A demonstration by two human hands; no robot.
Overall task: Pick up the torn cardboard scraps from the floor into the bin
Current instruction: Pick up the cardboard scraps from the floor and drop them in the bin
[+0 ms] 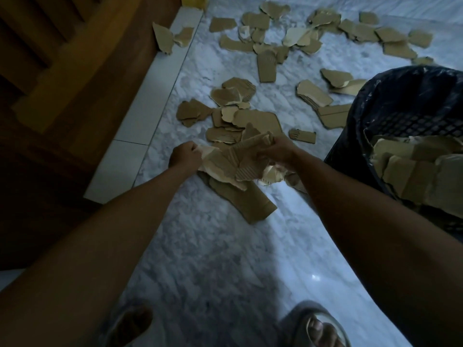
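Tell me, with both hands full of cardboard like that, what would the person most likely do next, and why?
Probably swing the bundle of scraps rightward and drop it into the bin. Both the left hand and right hand already grip the bundle above the floor, and the bin, already partly filled, stands close on the right.

We find no readable text, no labels, no brands, no numbers, no signs on anything in view

Both hands, left and right, clutch a cardboard bundle beside the part-filled bin.
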